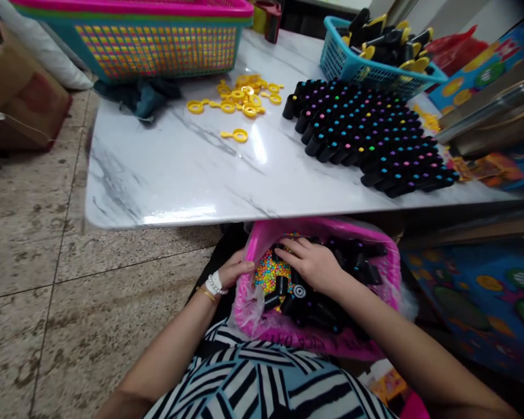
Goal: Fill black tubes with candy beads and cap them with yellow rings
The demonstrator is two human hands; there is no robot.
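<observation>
Pink bag (388, 262) sits in the person's lap, below the near edge of the marble surface (170, 169), its mouth open and full of small black tubes (323, 302) and a heap of tiny multicoloured beads (271, 273). Left hand (236, 270) is closed on the bag's left rim, pinching the plastic and holding it open. Right hand (312, 262) lies inside the bag with fingers spread loosely over the tubes and beads; whether it grips anything, I cannot tell.

Risk, as I judge it: the bag is soft and rests only on the lap, so if the left hand loosens, the rim could sag and beads and tubes could roll onto the tiled floor (35, 244). Beads mixed among the tubes could also come up with whatever the right hand lifts and scatter.

On the surface, well apart from the bag, lie rows of black tubes with coloured ends (371, 139), stacked close together near the right edge; a knock could send them rolling. Yellow rings (244, 99) are scattered further back, near a blue basket (344, 64) and a large mesh basket (157, 46).
</observation>
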